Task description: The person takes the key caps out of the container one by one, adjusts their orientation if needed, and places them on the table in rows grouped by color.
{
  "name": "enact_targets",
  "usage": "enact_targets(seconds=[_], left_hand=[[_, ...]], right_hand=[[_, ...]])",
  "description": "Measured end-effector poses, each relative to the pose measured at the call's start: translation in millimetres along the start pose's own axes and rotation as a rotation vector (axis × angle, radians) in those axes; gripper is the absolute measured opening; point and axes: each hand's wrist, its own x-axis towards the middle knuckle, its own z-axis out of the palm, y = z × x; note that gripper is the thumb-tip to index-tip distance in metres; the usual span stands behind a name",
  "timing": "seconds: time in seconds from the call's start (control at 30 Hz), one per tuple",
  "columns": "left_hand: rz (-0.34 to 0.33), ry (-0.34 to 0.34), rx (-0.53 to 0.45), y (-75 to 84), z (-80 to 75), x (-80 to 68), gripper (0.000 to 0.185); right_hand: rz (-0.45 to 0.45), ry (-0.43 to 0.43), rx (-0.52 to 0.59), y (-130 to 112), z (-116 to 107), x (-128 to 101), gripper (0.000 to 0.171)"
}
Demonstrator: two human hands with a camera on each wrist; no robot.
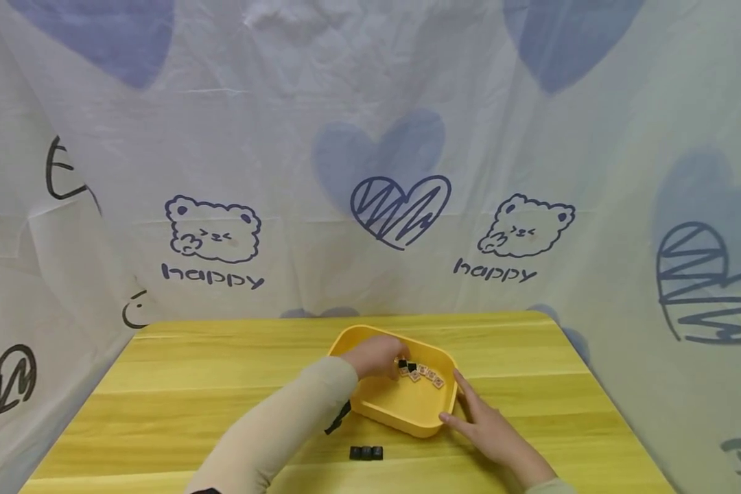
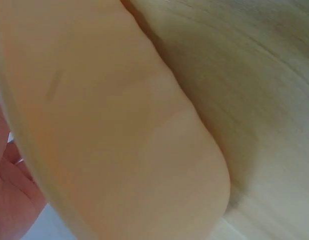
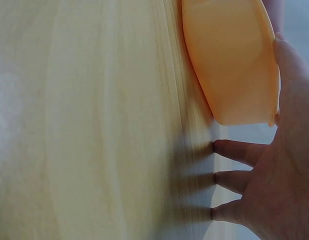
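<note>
A yellow plastic tray (image 1: 407,420) sits on the wooden table, and a short row of small wood-coloured and black tiles (image 1: 425,373) lies inside it. My left hand (image 1: 377,357) reaches into the tray from the left, fingers bent down onto the nearest black tile (image 1: 403,363); whether they pinch it is hidden. My right hand (image 1: 478,415) rests against the tray's near right corner with straight fingers. In the right wrist view my right hand (image 3: 274,190) is spread on the table beside the tray (image 3: 229,60). The left wrist view is filled by the tray's outer wall (image 2: 119,125).
Three small black pieces (image 1: 366,453) lie in a row on the table (image 1: 191,384) in front of the tray. Another dark bit (image 1: 339,418) shows by the tray's left wall under my forearm. A printed white cloth (image 1: 370,171) hangs behind and at both sides.
</note>
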Motion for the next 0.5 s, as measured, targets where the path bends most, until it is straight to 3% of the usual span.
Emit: enact_targets(seconds=[0.27,0.5], left_hand=[[0.03,-0.053,0.042,-3.8,5.2,8.1,0.041],[0.052,-0.089,0.05,-1.5,1.0,5.5,0.04]], right_hand=[[-0.008,0.003,0.011,0.4,0.8,-0.1,0.087],[0.002,0.01,0.007,-0.3,0.8,-0.9,0.087]])
